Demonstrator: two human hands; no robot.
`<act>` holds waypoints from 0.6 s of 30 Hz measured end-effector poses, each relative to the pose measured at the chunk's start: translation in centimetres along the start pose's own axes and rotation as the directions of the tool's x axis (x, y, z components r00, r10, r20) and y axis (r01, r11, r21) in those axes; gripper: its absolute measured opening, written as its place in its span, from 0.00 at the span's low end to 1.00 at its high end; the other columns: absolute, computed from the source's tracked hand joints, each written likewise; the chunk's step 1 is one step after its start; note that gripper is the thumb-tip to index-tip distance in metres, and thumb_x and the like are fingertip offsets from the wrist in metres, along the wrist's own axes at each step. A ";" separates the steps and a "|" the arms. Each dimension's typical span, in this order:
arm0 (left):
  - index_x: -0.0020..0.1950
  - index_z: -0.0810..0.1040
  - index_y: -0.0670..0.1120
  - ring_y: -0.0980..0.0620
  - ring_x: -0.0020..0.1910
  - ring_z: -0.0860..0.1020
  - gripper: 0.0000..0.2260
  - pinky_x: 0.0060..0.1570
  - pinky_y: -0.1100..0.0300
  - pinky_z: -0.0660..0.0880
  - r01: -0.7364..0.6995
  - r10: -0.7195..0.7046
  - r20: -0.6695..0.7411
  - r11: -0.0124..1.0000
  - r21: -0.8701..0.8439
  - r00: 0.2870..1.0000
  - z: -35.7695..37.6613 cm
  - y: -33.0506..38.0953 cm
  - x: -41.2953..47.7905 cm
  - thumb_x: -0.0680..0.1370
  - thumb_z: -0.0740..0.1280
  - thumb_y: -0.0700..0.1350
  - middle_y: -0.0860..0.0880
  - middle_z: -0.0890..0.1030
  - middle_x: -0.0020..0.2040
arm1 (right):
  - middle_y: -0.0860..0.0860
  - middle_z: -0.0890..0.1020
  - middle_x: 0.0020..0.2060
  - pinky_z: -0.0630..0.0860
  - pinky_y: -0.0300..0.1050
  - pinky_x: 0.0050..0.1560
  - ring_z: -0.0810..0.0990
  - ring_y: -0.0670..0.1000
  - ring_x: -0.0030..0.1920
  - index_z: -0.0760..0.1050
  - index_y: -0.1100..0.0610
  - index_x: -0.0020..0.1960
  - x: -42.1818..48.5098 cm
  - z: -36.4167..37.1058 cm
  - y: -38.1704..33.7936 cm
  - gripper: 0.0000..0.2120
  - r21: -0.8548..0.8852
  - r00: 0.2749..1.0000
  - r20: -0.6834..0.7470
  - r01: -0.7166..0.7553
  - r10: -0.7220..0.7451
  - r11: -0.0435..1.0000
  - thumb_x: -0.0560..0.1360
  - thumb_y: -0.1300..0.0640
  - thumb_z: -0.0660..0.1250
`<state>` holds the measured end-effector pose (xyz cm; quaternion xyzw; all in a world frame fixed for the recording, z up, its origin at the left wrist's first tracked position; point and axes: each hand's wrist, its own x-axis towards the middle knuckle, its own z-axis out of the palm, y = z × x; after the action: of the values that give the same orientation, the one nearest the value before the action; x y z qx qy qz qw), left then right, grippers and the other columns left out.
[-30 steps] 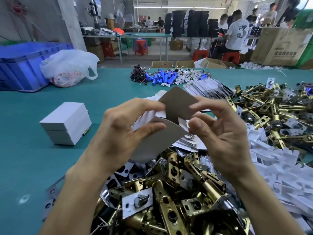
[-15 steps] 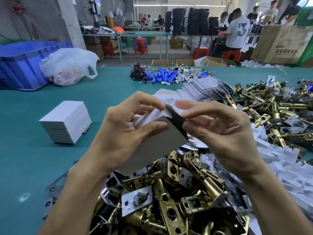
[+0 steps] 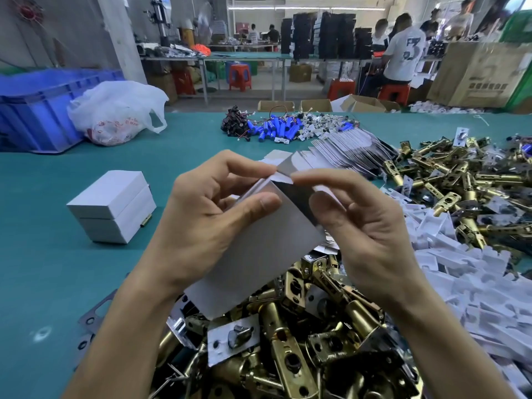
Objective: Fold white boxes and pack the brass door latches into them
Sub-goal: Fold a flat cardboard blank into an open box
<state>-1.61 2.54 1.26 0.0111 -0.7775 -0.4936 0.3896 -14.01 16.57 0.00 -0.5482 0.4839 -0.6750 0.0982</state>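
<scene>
Clasping the half-formed white box (image 3: 259, 254), left grip (image 3: 207, 223) lays its thumb flat on the front panel; right grip (image 3: 365, 226) pinches the top flap. Box held just above the brass door latches (image 3: 288, 341) heaped on the counter (image 3: 57, 269), with two closed boxes (image 3: 112, 208) off to the left.

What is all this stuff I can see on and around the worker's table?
table: one, teal, under everything
crate: one, blue, far left
plastic bag: one, white, beside the crate
blue cylinders: a heap, blue, far middle
flat box blanks: a fanned stack, white, beyond the hands
finished boxes: two, white, stacked at left
brass door latches: many, brass, piled near and at right
white card pieces: many, white, heaped at right
box being folded: one, white, between both hands
left hand: one, grips the box's side
right hand: one, pinches its top flap
</scene>
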 end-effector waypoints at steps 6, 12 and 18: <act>0.52 0.83 0.60 0.57 0.47 0.85 0.09 0.45 0.54 0.82 0.026 -0.026 -0.006 1.000 0.003 1.000 0.1 -0.3 -0.1 0.72 0.73 0.51 0.58 0.87 0.48 | 0.52 0.86 0.50 0.80 0.46 0.42 0.85 0.51 0.44 0.70 0.50 0.56 0.0 -0.1 -0.2 0.13 0.106 0.992 -0.030 -0.116 0.120 0.988 0.76 0.64 0.66; 0.51 0.83 0.63 0.56 0.48 0.85 0.09 0.47 0.46 0.83 0.043 -0.043 -0.002 0.999 0.020 0.999 0.3 -0.5 0.0 0.72 0.73 0.54 0.57 0.87 0.50 | 0.49 0.86 0.39 0.78 0.37 0.37 0.83 0.45 0.37 0.75 0.58 0.43 0.0 -0.1 -0.3 0.07 0.135 0.979 -0.144 -0.124 0.143 0.983 0.72 0.68 0.71; 0.51 0.82 0.64 0.56 0.48 0.84 0.09 0.46 0.52 0.84 0.052 -0.051 -0.017 0.997 0.049 0.999 0.3 -0.6 0.0 0.72 0.72 0.56 0.58 0.86 0.49 | 0.49 0.87 0.39 0.80 0.39 0.40 0.84 0.44 0.39 0.80 0.59 0.42 0.0 0.2 -0.3 0.04 0.092 0.973 -0.186 -0.119 0.134 0.989 0.72 0.67 0.71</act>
<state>-2.00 2.42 0.77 0.0445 -0.7858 -0.4840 0.3825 -13.73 16.56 0.22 -0.4444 0.4976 -0.7359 0.1157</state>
